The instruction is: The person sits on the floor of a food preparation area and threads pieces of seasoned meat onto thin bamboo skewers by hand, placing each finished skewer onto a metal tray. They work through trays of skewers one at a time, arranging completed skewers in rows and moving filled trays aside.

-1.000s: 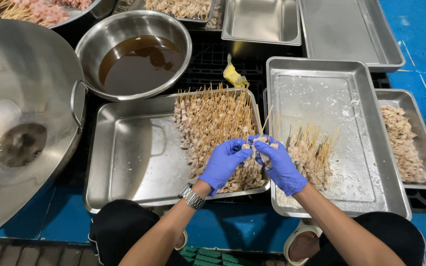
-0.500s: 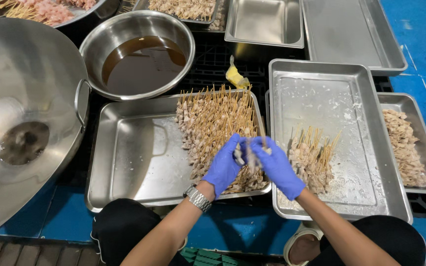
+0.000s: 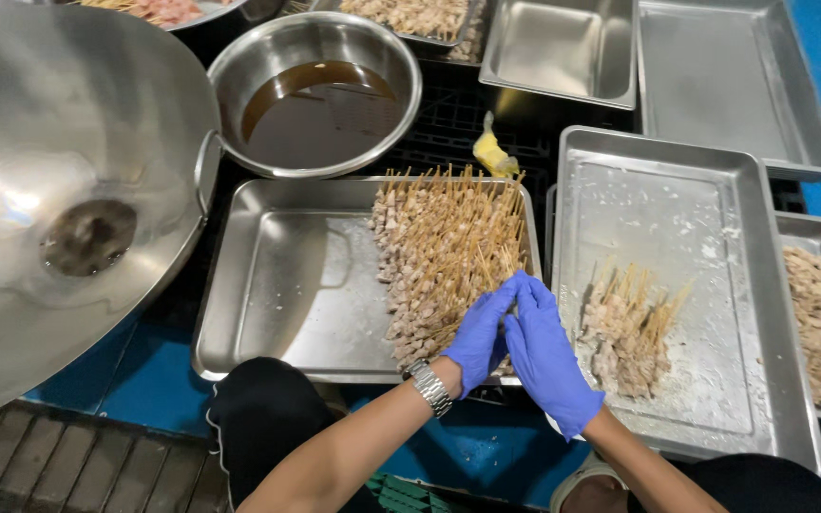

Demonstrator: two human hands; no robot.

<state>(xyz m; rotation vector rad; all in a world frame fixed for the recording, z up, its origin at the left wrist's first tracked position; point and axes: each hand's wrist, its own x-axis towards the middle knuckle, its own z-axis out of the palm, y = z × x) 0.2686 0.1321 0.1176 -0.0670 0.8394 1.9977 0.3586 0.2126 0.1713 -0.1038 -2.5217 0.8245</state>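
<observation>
Both of my hands wear blue gloves. My left hand [image 3: 480, 334] and my right hand [image 3: 548, 359] are pressed side by side, fingertips touching, over the near right edge of a heap of meat skewers [image 3: 444, 252]. That heap fills the right half of the middle steel tray [image 3: 287, 285]. Whatever lies between my fingers is hidden. A silver watch [image 3: 428, 386] sits on my left wrist. Just right of my hands, a smaller pile of skewers [image 3: 627, 328] lies in the floured steel tray [image 3: 715, 218].
A large steel wok [image 3: 68, 190] takes up the left. A steel bowl of brown liquid [image 3: 315, 95] stands behind the middle tray, a yellow brush [image 3: 492, 152] beside it. Cut raw meat [image 3: 819, 323] fills a tray at far right. Empty trays [image 3: 734, 85] stand behind.
My hands have dropped from between the two trays down onto the near right edge of the middle tray's skewer heap. The camera view has moved closer.
</observation>
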